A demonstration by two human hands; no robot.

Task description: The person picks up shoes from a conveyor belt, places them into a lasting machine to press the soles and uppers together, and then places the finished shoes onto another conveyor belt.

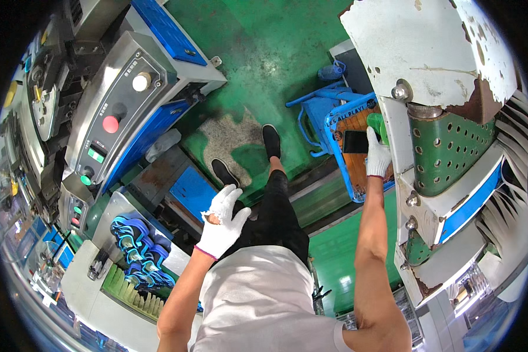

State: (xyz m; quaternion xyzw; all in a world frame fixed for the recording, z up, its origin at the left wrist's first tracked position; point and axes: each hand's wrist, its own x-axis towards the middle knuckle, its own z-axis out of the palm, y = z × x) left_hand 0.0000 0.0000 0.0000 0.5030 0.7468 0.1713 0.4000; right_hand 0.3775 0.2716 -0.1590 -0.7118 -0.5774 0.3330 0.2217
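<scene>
My left hand [222, 222] wears a white knit glove with a torn patch that bares some skin. It hovers in front of my body with the fingers apart and nothing in them. Out to the right, my right hand [379, 157], also gloved, reaches over a blue-rimmed stool seat [353, 174] with a wood-coloured top. Its fingers lie against a bright green rounded object [376, 123], whose kind I cannot make out because the hand partly covers it. Beside those fingers a dark phone [355, 142] lies flat on the seat.
On the left stands a machine control panel [108, 120] with coloured buttons. Blue-black shoe uppers [139, 249] lie in a pile below it. A worn white machine with a perforated green guard [446, 154] rises at right. A ragged grey mat [227, 141] lies by my feet.
</scene>
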